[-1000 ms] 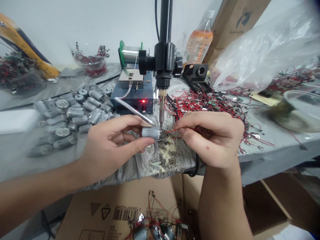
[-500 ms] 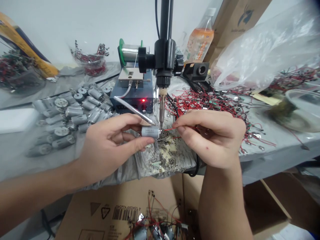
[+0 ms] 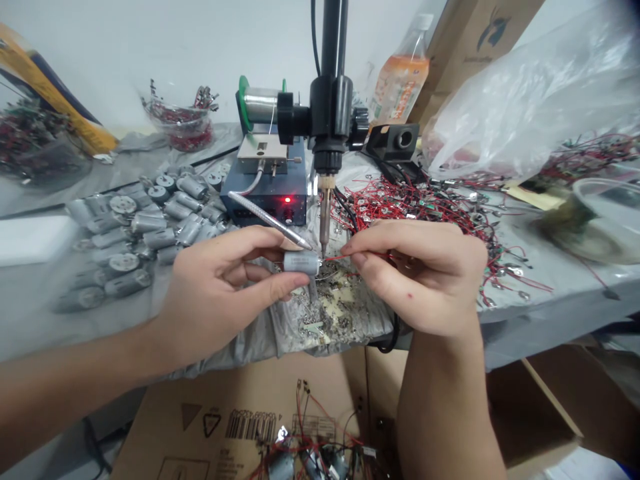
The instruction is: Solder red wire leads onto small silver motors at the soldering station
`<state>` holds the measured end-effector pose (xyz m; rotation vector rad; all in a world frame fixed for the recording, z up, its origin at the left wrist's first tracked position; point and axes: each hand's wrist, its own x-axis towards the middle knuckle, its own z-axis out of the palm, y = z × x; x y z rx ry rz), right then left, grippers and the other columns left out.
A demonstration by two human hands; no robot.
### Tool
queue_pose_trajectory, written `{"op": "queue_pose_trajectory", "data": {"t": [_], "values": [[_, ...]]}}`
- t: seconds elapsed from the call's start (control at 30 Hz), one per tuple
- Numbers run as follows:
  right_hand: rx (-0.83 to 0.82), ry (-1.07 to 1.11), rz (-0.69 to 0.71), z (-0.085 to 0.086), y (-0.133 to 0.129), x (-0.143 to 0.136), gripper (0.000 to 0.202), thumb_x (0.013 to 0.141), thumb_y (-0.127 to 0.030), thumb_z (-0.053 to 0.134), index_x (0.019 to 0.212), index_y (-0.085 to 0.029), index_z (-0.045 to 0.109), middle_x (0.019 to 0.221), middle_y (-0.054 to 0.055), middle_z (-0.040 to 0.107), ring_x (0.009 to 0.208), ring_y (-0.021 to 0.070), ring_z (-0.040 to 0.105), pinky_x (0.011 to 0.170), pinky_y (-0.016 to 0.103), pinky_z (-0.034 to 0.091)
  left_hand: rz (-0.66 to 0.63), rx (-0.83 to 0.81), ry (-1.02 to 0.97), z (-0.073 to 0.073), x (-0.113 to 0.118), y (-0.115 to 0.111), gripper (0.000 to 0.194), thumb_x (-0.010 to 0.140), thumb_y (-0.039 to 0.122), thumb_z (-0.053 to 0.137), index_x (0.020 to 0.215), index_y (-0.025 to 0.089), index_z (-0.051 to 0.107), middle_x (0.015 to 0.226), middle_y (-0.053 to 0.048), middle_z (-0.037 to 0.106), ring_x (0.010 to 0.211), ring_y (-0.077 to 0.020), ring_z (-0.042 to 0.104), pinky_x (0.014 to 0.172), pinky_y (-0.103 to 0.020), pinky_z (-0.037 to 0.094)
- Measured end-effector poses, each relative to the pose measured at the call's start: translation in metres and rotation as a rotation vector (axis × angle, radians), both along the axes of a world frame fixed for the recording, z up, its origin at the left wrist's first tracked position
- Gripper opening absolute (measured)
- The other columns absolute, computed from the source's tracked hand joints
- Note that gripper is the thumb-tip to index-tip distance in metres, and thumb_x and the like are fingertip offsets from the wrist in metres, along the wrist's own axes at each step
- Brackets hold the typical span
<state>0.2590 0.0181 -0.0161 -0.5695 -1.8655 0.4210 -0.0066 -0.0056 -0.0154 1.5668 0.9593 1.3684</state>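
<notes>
My left hand [image 3: 225,287] grips a small grey electric motor [image 3: 300,263] between thumb and fingers, its terminal end facing right. Pinched in my right hand [image 3: 420,273] is a red wire [image 3: 335,258], whose tip reaches the motor's terminal end. Directly above that spot points the tip of an upright soldering iron [image 3: 325,223], held in a black stand [image 3: 330,113]. A metal solder feed tube [image 3: 270,219] slants down to the same place from the left. Whether the iron tip touches the terminal is too small to tell.
Loose grey motors [image 3: 150,227] are piled at left. Behind stands a blue solder feeder box [image 3: 270,193] with a solder spool [image 3: 260,105]. Red wires with small parts [image 3: 415,200] heap at right. Below the table edge, wired motors [image 3: 310,460] lie on a cardboard box [image 3: 200,440].
The red wire's tip and my right hand have shifted very slightly beside the motor's terminal end. My left hand and the motor stay almost still.
</notes>
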Motion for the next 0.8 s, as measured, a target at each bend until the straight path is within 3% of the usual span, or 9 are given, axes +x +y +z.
{"op": "queue_pose_trajectory", "data": {"t": [0.23,0.8], "values": [[-0.003,0.002,-0.016,0.0003,-0.0001,-0.0002,0.022,0.102,-0.007,0.075,0.099,-0.026,0.087,0.086,-0.003,0.087,0.066,0.0138,0.075,0.062,0.029,0.060,-0.013,-0.001,-0.022,-0.0008,0.0006,0.0017,0.036,0.082,0.008,0.114,0.106,0.032,0.102,0.100,0.005,0.097,0.079,-0.0137,0.092,0.078,-0.015,0.079],[-0.012,0.031,-0.003,-0.0005,0.0003,-0.0014,0.023,0.101,-0.008,0.077,0.099,-0.029,0.088,0.086,-0.003,0.088,0.063,0.0156,0.075,0.059,0.031,0.060,0.004,-0.054,0.050,0.0015,-0.0022,-0.0012,0.032,0.084,0.013,0.113,0.105,0.034,0.100,0.104,0.001,0.097,0.090,-0.0248,0.097,0.080,-0.030,0.087]]}}
